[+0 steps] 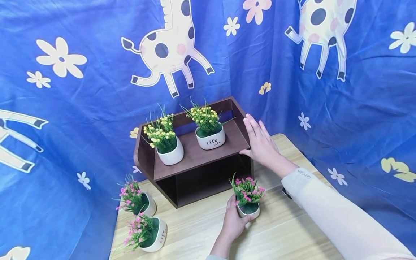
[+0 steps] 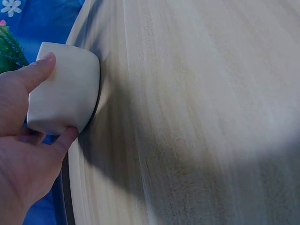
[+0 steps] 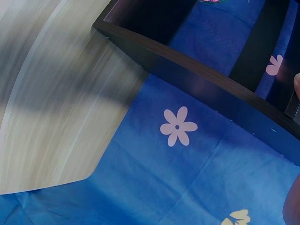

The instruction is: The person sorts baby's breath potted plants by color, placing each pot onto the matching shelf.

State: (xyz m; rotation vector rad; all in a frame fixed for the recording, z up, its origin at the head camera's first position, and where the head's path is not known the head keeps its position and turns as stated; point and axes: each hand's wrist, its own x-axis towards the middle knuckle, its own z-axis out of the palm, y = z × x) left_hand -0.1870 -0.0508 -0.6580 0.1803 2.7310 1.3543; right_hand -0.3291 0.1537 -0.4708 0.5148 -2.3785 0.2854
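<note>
In the head view my left hand (image 1: 233,219) holds a small white pot (image 1: 251,212) with pink artificial flowers (image 1: 248,189), in front of the shelf's lower opening. The left wrist view shows the thumb and fingers on the sides of this white pot (image 2: 65,89), close to the tabletop; whether it touches the wood I cannot tell. My right hand (image 1: 262,144) lies against the right side panel of a dark brown two-level shelf (image 1: 195,162), its fingers straight. Only its fingertips (image 3: 297,86) show in the right wrist view, at the right edge.
Two white pots with yellow flowers, one left (image 1: 171,153) and one right (image 1: 211,139), stand on the upper board. Two pink-flowered pots, one behind (image 1: 150,206) and one nearer (image 1: 159,236), sit on the wooden table (image 1: 188,231) at left. Blue curtains (image 1: 97,108) surround it.
</note>
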